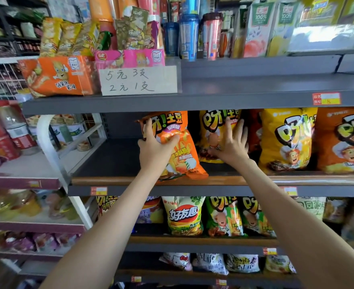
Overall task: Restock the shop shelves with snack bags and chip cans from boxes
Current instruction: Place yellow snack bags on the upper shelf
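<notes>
The left hand (155,148) grips an orange bag (185,152), standing at the front of the middle shelf (113,180). The right hand (232,146), fingers spread flat, presses the yellow bag (212,126) just beside it

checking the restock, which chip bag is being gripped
The orange bag at the row's left end: the left hand grips it, the right hand lies open on a yellow bag.
</notes>
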A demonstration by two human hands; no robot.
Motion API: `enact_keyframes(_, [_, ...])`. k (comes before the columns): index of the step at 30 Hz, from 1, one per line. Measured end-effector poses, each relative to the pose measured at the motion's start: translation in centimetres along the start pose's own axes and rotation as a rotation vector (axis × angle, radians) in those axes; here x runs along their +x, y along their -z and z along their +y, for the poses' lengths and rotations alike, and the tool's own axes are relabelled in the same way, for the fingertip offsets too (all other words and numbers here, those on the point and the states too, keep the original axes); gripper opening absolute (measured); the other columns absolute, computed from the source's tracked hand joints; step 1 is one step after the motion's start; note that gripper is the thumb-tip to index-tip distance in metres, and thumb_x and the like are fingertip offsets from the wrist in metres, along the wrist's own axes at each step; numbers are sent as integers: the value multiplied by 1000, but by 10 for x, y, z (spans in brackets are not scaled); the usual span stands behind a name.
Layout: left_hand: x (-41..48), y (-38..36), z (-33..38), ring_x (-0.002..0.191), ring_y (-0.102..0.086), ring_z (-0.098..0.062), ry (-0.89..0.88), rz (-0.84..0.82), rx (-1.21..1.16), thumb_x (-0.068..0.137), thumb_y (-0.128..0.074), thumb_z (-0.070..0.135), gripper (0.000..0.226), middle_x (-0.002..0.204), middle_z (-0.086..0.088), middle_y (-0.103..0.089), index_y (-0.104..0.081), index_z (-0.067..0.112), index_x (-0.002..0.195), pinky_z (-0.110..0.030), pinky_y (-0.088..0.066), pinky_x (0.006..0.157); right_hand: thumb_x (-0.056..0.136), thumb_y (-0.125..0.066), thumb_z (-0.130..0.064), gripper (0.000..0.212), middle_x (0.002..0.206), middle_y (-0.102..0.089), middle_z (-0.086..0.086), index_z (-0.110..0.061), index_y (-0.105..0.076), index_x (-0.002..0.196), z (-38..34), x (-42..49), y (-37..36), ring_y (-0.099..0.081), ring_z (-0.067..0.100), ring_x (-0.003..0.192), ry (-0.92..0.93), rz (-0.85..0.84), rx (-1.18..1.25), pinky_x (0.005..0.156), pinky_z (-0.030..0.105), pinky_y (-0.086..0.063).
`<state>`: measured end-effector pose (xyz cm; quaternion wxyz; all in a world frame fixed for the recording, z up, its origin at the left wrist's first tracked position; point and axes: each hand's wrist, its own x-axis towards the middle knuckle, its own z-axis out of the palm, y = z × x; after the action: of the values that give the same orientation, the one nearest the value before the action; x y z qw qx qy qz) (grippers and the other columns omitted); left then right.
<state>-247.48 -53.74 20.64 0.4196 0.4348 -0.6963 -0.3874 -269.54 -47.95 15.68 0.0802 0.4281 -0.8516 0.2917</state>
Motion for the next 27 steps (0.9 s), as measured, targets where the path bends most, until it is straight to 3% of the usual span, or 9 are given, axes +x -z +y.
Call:
enact_keyframes(3, [-5,-11,5,132,-39,-26,15,-81,-14,83,-69,51,90,151,-10,-32,-13,40,153,-29,-36,82,87,-61,-53,81,159,-8,16,-25,-23,152,-14,-19,19,-7,36,146,11,45,366,113,50,-19])
enact_keyframes(5, [-8,-19,7,132,-40,-28,31,-141,-10,82,-69,54,91,151,-11,-30,-12,42,152,-31,-38,83,91,-58,-49,61,149,-36,3,-26,-40,145,-22,-37,40,-32,25,139,-37,-167,717,103,34,-35])
enact_keyframes(7, [-11,-27,8,134,-38,-29,33,-194,-32,81,-68,57,91,153,-11,-27,-11,43,152,-35,-40,88,92,-55,-47,58,131,-50,-9,-31,-37,145,-21,-51,57,-51,15,122,-55,-456,833,84,21,-43])
enact_keyframes(10, [-10,-35,10,139,-34,-25,40,-305,-169,85,-64,54,85,157,-6,-23,-10,48,151,-37,-37,93,83,-69,-40,84,112,-50,-21,-38,-18,149,-15,-52,62,-56,-3,96,22,-608,753,73,15,-49])
enact_keyframes(13, [-3,-35,13,145,-23,-25,14,-388,-231,87,-60,41,81,160,1,-17,-10,51,150,-45,-30,105,64,-81,-42,105,127,-53,-7,-41,-19,149,-11,-47,62,-61,15,110,-4,-549,828,93,43,-53])
enact_keyframes(16, [5,-27,14,138,-32,-16,-32,-444,-266,91,-58,14,83,157,4,-24,-14,48,152,-38,-32,106,66,-81,-37,95,139,-48,-3,-41,-29,147,-7,-35,59,-53,22,124,1,-473,940,102,49,-47])
enact_keyframes(18, [11,-23,11,107,-49,-1,-79,-452,-236,90,-59,3,89,139,8,-37,-14,48,152,-25,-44,91,79,-75,-26,84,141,-45,-2,-38,-29,148,-10,-27,57,-52,21,124,48,-460,950,101,45,-48])
enact_keyframes(20, [15,-19,8,90,-46,6,-120,-417,-202,90,-62,3,91,132,12,-34,-14,49,151,-19,-43,79,89,-66,-16,75,140,-44,-1,-38,-27,149,-16,-19,55,-53,21,123,101,-484,910,98,40,-51])
enact_keyframes(27, [16,-5,-8,112,-32,3,-315,-283,-30,92,-66,21,84,146,-5,-34,-13,43,153,-24,-32,94,95,-55,-5,70,131,-45,-10,-33,-23,151,-32,-10,41,-54,9,115,217,-485,828,89,25,-53])
